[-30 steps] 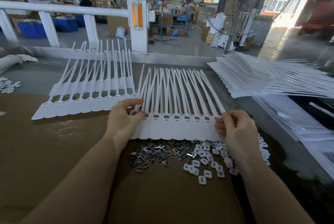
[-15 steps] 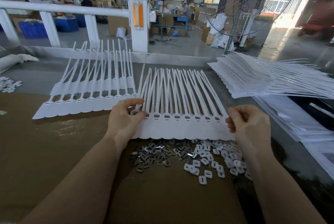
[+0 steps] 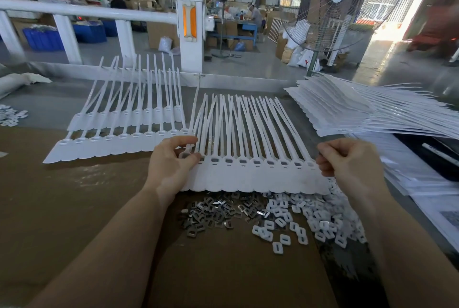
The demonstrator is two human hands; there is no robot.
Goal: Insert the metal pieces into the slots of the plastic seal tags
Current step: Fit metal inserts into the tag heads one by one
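Head view: the tag strip [image 3: 248, 173] lies crosswise on the table [image 3: 62, 196], its tails running away from the person toward the rail [image 3: 87, 10]. Metal pieces [image 3: 213, 213] and white caps [image 3: 310, 218] lie just on its near side. Left hand [image 3: 171, 166] pinches its left end; right hand [image 3: 352, 163], fingers curled, touches its right end. No writing is readable.

Your strip of white seal tags [image 3: 253, 178] lies flat before you, tails fanned away, slots showing dark; grey metal pieces [image 3: 213, 210] are heaped just beneath.
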